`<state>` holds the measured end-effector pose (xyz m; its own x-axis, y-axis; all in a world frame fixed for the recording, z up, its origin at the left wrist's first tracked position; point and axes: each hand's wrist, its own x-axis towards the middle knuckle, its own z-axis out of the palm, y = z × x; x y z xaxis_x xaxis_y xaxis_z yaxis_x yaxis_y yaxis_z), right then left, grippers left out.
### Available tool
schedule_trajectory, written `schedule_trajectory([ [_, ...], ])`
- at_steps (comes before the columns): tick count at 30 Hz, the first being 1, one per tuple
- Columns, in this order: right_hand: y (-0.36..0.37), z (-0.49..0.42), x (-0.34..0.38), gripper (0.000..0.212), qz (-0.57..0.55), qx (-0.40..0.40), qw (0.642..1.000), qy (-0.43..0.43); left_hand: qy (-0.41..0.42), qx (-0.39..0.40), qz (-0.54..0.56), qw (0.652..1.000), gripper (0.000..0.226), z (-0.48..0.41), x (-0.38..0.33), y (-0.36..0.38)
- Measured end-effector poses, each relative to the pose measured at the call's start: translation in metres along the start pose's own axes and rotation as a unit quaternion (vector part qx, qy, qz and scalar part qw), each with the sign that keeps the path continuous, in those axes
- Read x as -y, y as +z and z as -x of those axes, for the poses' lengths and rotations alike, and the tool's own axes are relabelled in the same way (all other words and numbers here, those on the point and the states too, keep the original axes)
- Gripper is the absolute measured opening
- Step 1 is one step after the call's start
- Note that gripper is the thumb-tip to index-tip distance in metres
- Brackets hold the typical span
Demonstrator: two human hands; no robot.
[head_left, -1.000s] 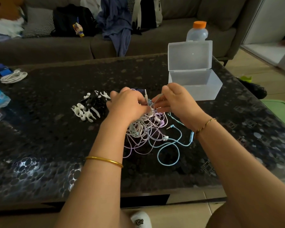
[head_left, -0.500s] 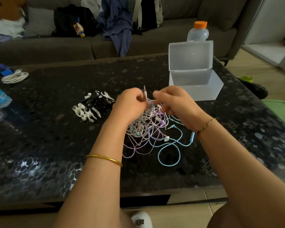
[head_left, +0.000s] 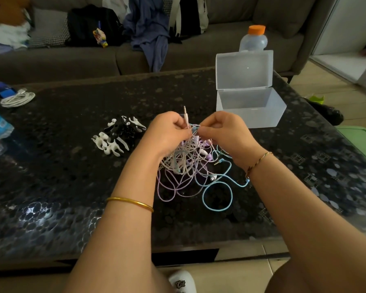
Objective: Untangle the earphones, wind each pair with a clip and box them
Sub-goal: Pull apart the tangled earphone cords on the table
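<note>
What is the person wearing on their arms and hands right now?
Both arms are bare, with no sleeves in view and no gloves. Above the left hand, a plain, smooth gold bangle circles the forearm. The right hand has a thin, twisted gold-toned bracelet at the wrist. No rings are visible.

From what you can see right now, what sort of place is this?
Most likely a home living room: a grey sofa strewn with clothes and a black backpack stands behind the dark low table where the earphones lie.
</note>
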<state>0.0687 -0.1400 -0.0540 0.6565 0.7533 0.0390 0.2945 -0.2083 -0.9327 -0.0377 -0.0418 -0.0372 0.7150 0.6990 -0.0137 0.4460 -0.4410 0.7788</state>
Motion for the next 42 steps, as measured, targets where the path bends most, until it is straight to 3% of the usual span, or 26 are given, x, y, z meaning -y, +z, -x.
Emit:
schedule_trajectory([
  [7, 0.000, 0.003, 0.002, 0.011, -0.191, 0.036, 0.976, 0.096, 0.001, 0.025, -0.034, 0.999, 0.019, 0.004, -0.005, 0.002],
  [11, -0.004, 0.003, 0.002, 0.011, -0.170, 0.033, 0.980, 0.101, -0.016, 0.009, -0.024, 1.000, 0.010, 0.003, -0.004, 0.003],
  [17, -0.001, 0.004, 0.000, 0.007, -0.022, 0.003, 0.999, 0.050, -0.075, 0.003, 0.063, 0.995, 0.017, -0.002, -0.007, 0.004],
  [22, -0.004, 0.004, 0.001, 0.008, -0.184, 0.029, 0.978, 0.097, -0.066, 0.016, 0.052, 0.996, 0.009, -0.001, -0.002, 0.005],
  [26, -0.016, -0.002, 0.006, 0.011, -0.271, -0.048, 0.952, 0.132, -0.060, -0.017, -0.043, 0.997, 0.016, -0.002, 0.000, 0.003],
  [27, -0.020, -0.004, 0.005, 0.011, -0.256, -0.078, 0.954, 0.137, -0.060, -0.029, -0.056, 0.996, 0.020, -0.003, 0.002, 0.002],
  [28, -0.024, -0.006, 0.003, 0.010, -0.163, -0.108, 0.972, 0.133, -0.060, -0.039, -0.063, 0.995, 0.022, -0.003, 0.003, 0.001],
  [29, -0.030, -0.008, -0.001, 0.009, 0.007, -0.125, 0.984, 0.126, -0.060, -0.045, -0.066, 0.995, 0.022, -0.003, 0.004, 0.001],
  [30, -0.034, -0.009, -0.005, 0.010, 0.192, -0.124, 0.965, 0.124, -0.059, -0.047, -0.069, 0.995, 0.020, -0.003, 0.005, 0.001],
  [31, -0.037, -0.007, -0.008, 0.013, 0.342, -0.114, 0.924, 0.128, -0.061, -0.046, -0.070, 0.995, 0.018, -0.003, 0.005, 0.001],
  [33, -0.038, -0.002, -0.010, 0.023, 0.481, -0.057, 0.861, 0.153, -0.061, -0.047, -0.057, 0.995, 0.021, -0.003, 0.005, 0.001],
  [35, -0.033, 0.002, -0.010, 0.026, 0.530, -0.022, 0.839, 0.120, -0.064, -0.049, -0.036, 0.996, 0.018, -0.004, 0.004, 0.001],
  [36, -0.030, 0.004, -0.007, 0.024, 0.526, -0.012, 0.846, 0.085, -0.068, -0.052, -0.027, 0.996, 0.013, -0.005, 0.003, 0.001],
  [39, -0.015, 0.009, 0.003, 0.012, 0.358, 0.063, 0.932, -0.007, -0.079, -0.056, -0.004, 0.995, 0.022, -0.007, 0.006, 0.001],
  [40, -0.009, 0.013, 0.007, 0.013, 0.316, 0.108, 0.942, -0.020, -0.079, -0.060, 0.000, 0.995, 0.022, -0.006, 0.005, 0.000],
  [42, 0.002, 0.021, 0.010, 0.025, 0.328, 0.188, 0.925, -0.035, -0.078, -0.066, 0.002, 0.995, 0.021, -0.005, 0.004, -0.001],
])
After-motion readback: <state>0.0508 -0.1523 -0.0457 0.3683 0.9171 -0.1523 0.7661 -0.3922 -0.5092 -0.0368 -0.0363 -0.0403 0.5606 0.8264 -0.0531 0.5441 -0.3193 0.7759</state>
